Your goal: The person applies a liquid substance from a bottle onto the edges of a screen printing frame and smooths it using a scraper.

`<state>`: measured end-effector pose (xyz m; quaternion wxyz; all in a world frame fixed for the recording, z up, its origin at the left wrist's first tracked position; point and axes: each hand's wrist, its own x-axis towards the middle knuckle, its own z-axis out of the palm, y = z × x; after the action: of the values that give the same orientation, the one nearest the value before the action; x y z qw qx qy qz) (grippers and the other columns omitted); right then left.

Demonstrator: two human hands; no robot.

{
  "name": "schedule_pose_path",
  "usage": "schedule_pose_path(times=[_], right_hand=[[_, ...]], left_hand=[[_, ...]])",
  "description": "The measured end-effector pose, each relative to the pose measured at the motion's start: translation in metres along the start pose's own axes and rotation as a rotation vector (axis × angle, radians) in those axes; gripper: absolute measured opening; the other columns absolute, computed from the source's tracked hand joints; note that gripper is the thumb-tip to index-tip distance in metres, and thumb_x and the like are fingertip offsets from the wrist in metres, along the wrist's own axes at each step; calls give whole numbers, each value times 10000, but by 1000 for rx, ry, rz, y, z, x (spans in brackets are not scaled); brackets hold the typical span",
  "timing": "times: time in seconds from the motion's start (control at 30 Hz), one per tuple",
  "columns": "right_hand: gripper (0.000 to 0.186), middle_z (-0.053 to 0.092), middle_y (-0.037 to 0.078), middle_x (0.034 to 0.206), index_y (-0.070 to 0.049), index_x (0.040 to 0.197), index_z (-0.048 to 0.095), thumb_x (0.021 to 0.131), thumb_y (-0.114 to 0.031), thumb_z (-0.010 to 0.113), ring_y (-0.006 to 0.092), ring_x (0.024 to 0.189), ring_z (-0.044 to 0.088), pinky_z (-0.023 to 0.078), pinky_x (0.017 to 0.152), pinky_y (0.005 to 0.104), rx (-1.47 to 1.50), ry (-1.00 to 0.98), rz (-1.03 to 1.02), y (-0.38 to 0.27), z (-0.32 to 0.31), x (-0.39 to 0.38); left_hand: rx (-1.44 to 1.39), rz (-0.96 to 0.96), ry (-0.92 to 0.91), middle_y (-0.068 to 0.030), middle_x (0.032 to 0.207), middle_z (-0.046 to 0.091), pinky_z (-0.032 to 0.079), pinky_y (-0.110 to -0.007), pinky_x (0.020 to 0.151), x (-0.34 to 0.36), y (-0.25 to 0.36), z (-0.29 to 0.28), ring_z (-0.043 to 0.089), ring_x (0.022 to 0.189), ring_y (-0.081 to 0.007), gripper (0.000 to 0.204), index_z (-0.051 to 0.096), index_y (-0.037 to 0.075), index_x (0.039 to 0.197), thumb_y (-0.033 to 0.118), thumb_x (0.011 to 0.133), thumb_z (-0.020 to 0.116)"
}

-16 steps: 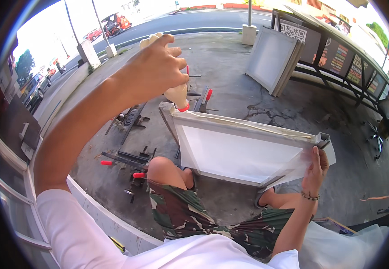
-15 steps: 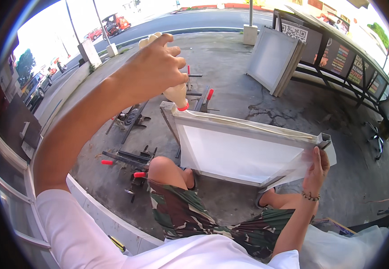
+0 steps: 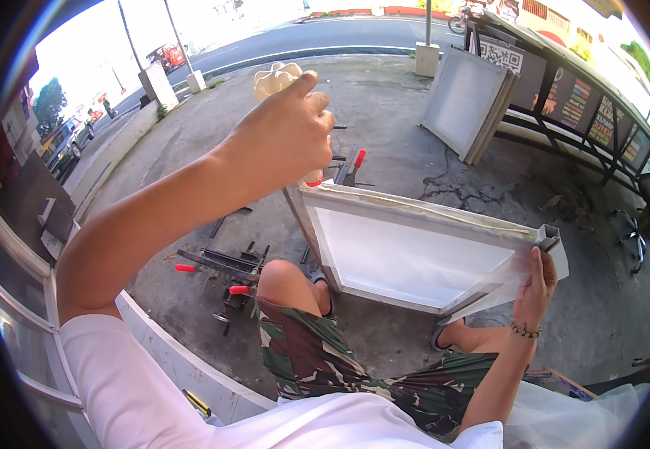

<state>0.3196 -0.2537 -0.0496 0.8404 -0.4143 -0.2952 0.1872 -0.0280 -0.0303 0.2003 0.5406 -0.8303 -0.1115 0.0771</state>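
My left hand [image 3: 287,131] is wrapped round a pale squeeze bottle [image 3: 276,78] turned upside down. Its red tip [image 3: 313,178] points down at the left end of a rectangular frame [image 3: 328,196] with a white sheet [image 3: 407,254] across it. Along the frame's upper edge runs a cream-coloured bead of glue [image 3: 444,212]. At the frame's right end, my right hand [image 3: 536,288] grips the corner by the hollow square tube end, fingers against the loose sheet edge. The frame stands on its side before my knees. My left hand hides the bottle's middle and the frame's far left corner.
Metal bar clamps with red handles [image 3: 239,289] lie on the concrete floor [image 3: 370,105] left of my knees. Other white panels [image 3: 459,101] lean against a black metal rack [image 3: 557,142] at the far right. Translucent sheeting [image 3: 579,411] lies near my right arm.
My left hand has come lower with the bottle and covers more of its neck and the frame's left corner. The view has shifted slightly. My right hand keeps its hold.
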Motion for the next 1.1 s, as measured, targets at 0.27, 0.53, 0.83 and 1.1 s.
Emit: schedule_pose_path(times=[0.27,0.53,0.83,1.1], right_hand=[[118,720,23,1041,-34,1053,726,951,-79,686,76,965,644,484,853,212,-45,-9,43,-3,12,1],[159,712,49,946,5,1031,702,974,-139,666,106,867,655,497,798,252,-84,48,25,-1,25,5],[144,718,27,1034,-24,1068,708,949,-103,697,80,929,654,489,787,214,-42,31,51,6,15,4],[308,671,37,1093,-21,1244,646,989,-193,628,130,1055,617,486,869,265,-290,71,119,14,-9,4]], left_hand=[[88,6,35,11,825,680,380,-417,1073,-3,19,4,621,941,-181,114,762,138,816,155,710,724],[233,-24,-17,-43,894,675,380,-437,1058,-17,44,-2,609,973,-225,156,752,85,865,174,754,690],[-982,-942,-172,-74,955,669,476,-438,925,-183,106,113,639,986,-272,480,678,80,1153,101,698,827],[-1672,-2197,296,-39,971,611,511,-338,829,-374,439,257,601,901,-165,557,514,79,1055,69,667,914]])
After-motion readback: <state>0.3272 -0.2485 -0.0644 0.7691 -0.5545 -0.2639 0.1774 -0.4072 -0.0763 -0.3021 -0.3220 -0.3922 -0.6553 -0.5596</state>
